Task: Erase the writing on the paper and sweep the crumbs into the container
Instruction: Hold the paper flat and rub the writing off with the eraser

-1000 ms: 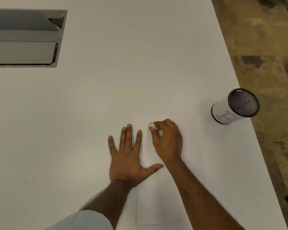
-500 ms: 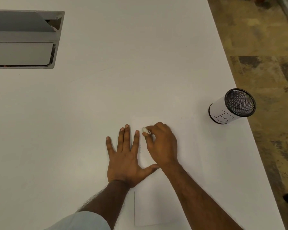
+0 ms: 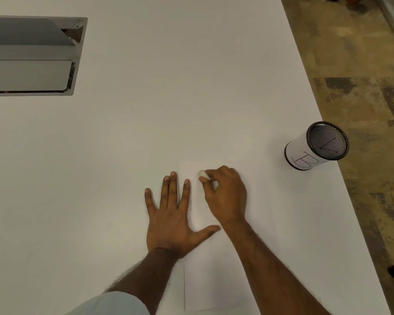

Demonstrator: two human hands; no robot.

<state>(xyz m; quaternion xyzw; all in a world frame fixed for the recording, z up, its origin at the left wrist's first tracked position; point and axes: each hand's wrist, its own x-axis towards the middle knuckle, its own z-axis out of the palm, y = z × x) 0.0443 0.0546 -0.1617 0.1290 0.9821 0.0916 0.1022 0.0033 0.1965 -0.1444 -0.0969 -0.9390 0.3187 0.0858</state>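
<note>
A white sheet of paper lies on the white table in front of me, its near-left corner visible. My left hand presses flat on the paper's left edge, fingers straight and spread. My right hand pinches a small white eraser between thumb and fingertips, with the eraser down near the paper's far edge. Faint specks show on the paper between my hands. A cylindrical container with a black mesh inside and a white label stands upright at the right, apart from both hands.
The white table ends at a slanted right edge just past the container, with brown patterned floor beyond. A grey recessed cable box sits in the table at the far left.
My right hand slid the eraser left toward my left fingertips, then back a little to the right. My left hand stayed flat on the paper.
</note>
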